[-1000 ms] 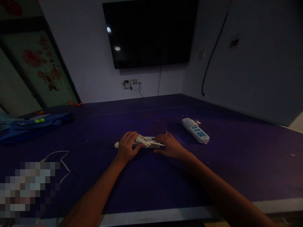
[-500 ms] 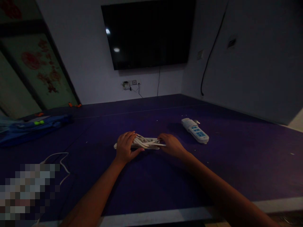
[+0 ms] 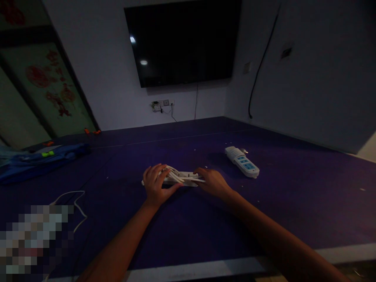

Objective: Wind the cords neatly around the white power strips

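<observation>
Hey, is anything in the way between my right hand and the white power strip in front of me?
Nothing visible blocks it: your right hand is already at the right end of the white power strip, holding its white cord. The blue-socketed strip lies off to the right.

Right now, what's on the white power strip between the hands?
White cord loops lie across the strip, partly under the left hand. Anything beneath that hand or the right hand is hidden.
</observation>
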A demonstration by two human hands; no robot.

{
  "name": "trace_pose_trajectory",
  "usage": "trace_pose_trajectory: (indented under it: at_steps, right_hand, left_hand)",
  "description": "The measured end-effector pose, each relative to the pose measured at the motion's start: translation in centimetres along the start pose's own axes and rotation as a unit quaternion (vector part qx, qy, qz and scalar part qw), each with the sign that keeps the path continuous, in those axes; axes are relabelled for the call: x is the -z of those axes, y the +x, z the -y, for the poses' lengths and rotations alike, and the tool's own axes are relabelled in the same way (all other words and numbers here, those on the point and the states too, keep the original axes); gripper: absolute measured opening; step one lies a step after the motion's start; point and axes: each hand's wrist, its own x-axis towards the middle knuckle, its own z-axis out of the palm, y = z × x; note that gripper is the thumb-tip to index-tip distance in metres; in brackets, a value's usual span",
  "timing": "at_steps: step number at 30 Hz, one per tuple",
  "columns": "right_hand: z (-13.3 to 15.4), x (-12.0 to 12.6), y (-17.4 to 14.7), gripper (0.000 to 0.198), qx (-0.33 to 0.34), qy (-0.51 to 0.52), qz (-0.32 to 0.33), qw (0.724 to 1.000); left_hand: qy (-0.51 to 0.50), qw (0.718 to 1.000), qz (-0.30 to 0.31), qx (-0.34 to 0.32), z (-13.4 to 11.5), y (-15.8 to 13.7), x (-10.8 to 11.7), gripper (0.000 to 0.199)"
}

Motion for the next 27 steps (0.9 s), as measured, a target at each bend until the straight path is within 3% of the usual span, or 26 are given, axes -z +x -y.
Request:
trace_pose_trajectory:
  at_steps: [10, 16, 27]
  right_hand:
    - [1.0, 0.4, -0.4, 0.036, -0.014, -0.084, 0.001, 0.996]
    - [1.7, 0.4, -0.6, 0.041, -0.011, -0.112, 0.027, 0.993]
    - [2.9, -0.7, -0.5, 0.067, -0.01, -0.142, 0.032, 0.989]
  left_hand:
    - [-0.04, 0.999, 0.009, -0.005, 0.0, -0.3, -0.4, 0.05]
    - [-0.073, 0.996, 0.047, -0.028, -0.2, -0.4, -0.4, 0.049]
    - [-0.061, 0.995, 0.052, -0.067, -1.0, -0.5, -0.7, 0.047]
